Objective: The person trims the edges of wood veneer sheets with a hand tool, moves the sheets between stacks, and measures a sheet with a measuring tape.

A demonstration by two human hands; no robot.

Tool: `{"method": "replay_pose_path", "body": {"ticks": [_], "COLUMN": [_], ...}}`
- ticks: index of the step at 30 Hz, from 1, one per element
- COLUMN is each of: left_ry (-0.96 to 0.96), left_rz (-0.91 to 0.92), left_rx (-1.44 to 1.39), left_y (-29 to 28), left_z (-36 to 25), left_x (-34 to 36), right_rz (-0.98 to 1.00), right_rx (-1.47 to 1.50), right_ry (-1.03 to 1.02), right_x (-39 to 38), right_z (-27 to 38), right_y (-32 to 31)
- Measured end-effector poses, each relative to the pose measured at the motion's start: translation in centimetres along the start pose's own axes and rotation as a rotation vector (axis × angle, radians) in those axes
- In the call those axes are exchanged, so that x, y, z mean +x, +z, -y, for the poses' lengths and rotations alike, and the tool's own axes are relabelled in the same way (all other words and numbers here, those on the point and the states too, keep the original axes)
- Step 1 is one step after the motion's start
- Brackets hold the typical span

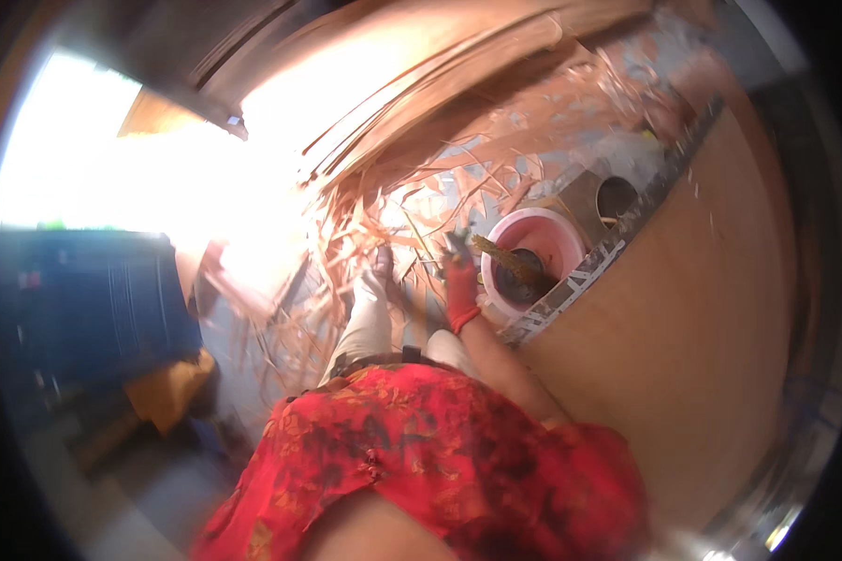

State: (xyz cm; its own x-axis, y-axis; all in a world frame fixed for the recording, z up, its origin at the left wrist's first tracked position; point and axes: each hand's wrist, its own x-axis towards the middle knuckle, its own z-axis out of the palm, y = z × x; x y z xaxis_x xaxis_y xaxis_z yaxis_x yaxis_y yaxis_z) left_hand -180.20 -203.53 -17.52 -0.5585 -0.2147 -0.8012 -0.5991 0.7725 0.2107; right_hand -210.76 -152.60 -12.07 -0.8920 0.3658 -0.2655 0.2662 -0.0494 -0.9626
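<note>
My right hand (458,280), in a red glove with dark grey fingers, reaches down just left of a pink bucket (575,234). Motion smears its fingers, so whether they hold anything cannot be made out. Inside the bucket lies a brownish, brush-like thing (515,262) that leans toward the hand, with a dark round shape under it. Thin strips of wood veneer (346,238) are strewn over the floor beyond my feet. My left hand does not show.
Large brown sheets (458,70) spread across the top. A wide wooden board (664,346) with a ragged edge stands at right, beside a hollow cylinder (616,198). At left is a blue box-like object (94,304) with an orange cloth (170,388) below.
</note>
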Motion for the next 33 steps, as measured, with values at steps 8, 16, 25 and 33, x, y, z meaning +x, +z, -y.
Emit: {"method": "replay_pose_path", "body": {"ticks": [8,16,25,33], "left_ry": [0.725,0.603,0.855,1.593], "left_rz": [-0.087,0.242,0.456,0.459], "left_rx": [0.591,-0.227,0.595,1.108], "left_y": [-35.6,-45.8,-43.4,-19.6], "left_z": [-25.5,-60.7,-83.3,-120.9], "left_x": [31.5,36.5,41.5,25.6], "right_rz": [-0.786,-0.897,-0.530,-1.510], "right_rx": [0.472,-0.266,-0.889,0.055], "right_ry": [0.261,0.683,0.740,0.384], "right_x": [16.4,28.9,36.8,33.2], "right_z": [3.9,-0.6,2.6,2.3], "right_y": [-6.8,-16.8,-20.9,-13.5]}}
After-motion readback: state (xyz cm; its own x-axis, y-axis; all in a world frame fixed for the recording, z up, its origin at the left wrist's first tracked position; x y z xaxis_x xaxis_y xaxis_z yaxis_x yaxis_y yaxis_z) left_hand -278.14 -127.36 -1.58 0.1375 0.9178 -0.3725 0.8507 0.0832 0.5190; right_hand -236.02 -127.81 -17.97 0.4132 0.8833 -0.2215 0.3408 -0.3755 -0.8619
